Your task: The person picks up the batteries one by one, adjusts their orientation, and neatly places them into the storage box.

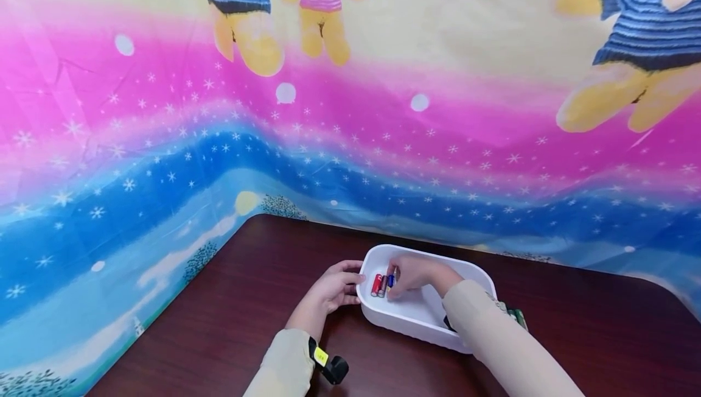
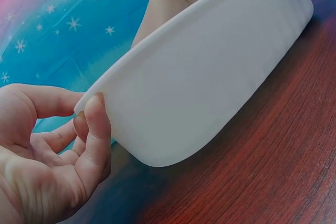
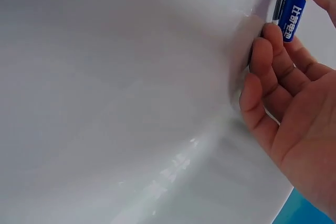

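In the head view, one white rounded-oblong plastic tub [image 1: 408,323] is seen standing on one dark reddish-brown wood-grained bench [image 1: 219,330], and three batteries are counted inside it, near its left end: one red cylindrical battery [image 1: 375,286], one dark brownish cylindrical battery [image 1: 383,286] and one blue cylindrical battery with a yellow end [image 1: 390,281]. The three are set side by side. The tub's left end is held by the left hand [image 1: 335,285], while the blue battery is pinched by the fingers of the right hand [image 1: 412,272], which is reached into the tub. Two pale beige sleeves [image 1: 504,336] are worn, and one black wrist camera [image 1: 335,369] is carried at the left one. One printed fabric backdrop [image 1: 438,147] is hung behind, on which three yellow bears are partly shown. In the left wrist view, the tub's rim is gripped between the left hand's thumb and fingers; the batteries are hidden by the wall. In the right wrist view, the blue battery is held between thumb and fingers, its yellow end touched by the thumb, and part of one dark item is seen just beside it.
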The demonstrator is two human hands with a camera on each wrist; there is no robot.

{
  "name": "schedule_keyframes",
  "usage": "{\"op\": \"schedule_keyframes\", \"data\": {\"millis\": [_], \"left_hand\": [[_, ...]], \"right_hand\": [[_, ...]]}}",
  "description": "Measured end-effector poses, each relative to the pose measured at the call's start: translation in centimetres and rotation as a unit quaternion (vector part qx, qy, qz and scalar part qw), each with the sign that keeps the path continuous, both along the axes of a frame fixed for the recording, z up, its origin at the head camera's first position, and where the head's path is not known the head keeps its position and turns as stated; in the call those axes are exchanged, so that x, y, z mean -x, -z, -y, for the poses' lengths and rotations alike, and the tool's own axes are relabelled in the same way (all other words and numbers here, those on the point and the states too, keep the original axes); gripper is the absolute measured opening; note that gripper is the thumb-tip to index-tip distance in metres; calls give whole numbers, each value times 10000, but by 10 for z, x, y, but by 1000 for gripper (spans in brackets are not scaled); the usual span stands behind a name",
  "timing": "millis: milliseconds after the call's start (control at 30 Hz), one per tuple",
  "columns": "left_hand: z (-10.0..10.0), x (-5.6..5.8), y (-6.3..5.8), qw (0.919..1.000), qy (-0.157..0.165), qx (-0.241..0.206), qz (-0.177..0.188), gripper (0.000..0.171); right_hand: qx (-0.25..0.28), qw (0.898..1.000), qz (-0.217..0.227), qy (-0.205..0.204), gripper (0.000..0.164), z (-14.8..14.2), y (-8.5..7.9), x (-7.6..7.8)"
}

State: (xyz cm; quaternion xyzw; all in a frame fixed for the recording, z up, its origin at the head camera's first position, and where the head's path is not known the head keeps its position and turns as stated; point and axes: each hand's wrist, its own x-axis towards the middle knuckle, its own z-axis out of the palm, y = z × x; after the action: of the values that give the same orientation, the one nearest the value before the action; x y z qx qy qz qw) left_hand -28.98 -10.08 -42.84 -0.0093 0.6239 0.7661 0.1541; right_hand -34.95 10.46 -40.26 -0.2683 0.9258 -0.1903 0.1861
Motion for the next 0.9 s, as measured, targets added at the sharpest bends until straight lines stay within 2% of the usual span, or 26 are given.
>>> {"op": "schedule_keyframes", "data": {"millis": [367, 500, 667, 767, 900], "left_hand": [[0, -2, -3, 10000, 25, 44, -36, 44], [-1, -3, -4, 10000, 23, 54, -25, 44], [-1, -2, -4, 10000, 2, 60, -30, 44], [-1, -2, -3, 10000, -11, 44, -7, 44], [-1, -3, -2, 10000, -14, 49, 21, 43]], "right_hand": [[-272, 9996, -73, 10, 43, 9, -1, -2], [-94, 9999, 87, -8, 43, 9, -3, -1], [342, 9980, 503, 150, 48, 4, -8, 1], [460, 9960, 714, 291, 48, -1, -14, 1], [475, 9960, 683, 316, 42, -12, -33, -1]]}}
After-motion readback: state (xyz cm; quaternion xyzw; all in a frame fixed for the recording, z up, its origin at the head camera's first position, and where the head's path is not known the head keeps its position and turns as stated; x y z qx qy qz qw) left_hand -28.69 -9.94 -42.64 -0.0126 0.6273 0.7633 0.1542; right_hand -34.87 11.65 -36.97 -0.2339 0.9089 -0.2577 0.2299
